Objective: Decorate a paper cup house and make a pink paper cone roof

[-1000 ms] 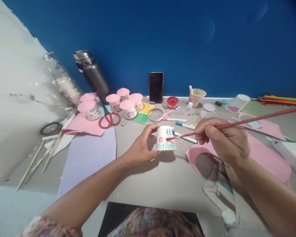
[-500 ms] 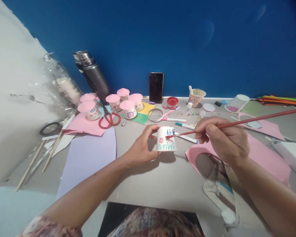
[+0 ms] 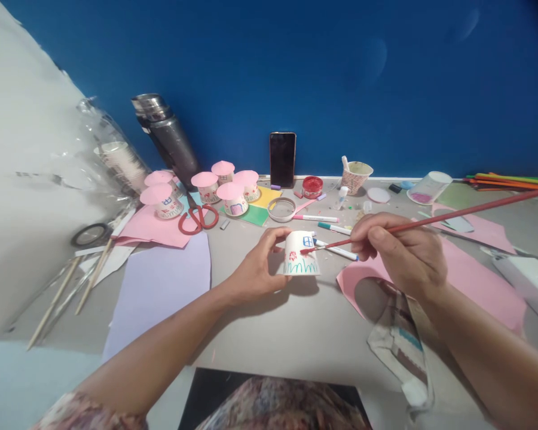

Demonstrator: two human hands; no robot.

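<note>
My left hand [image 3: 259,263] grips a small white paper cup [image 3: 299,264] from its left side, upside down just over the table. The cup bears a blue window, red flower marks and green grass strokes. In my right hand [image 3: 401,251] is a long red paintbrush [image 3: 466,210], held between thumb and fingers. Its red-tipped bristles are at the cup's side, beside the red marks under the window. Behind the cup lie a blue-capped marker [image 3: 341,251] and a green-capped marker [image 3: 334,229]. An open pot of red paint [image 3: 312,186] stands farther back.
Several decorated cups with pink cone roofs [image 3: 231,192] stand at the back left, near red-handled scissors [image 3: 198,220] and a dark flask [image 3: 168,137]. A phone [image 3: 282,159] leans on the blue wall. Lilac paper [image 3: 161,292] lies left, pink paper [image 3: 479,280] and a cloth [image 3: 399,346] right.
The brush tip has shifted very slightly down and left on the cup's side, and my right hand with it. My left hand keeps its hold on the cup.
</note>
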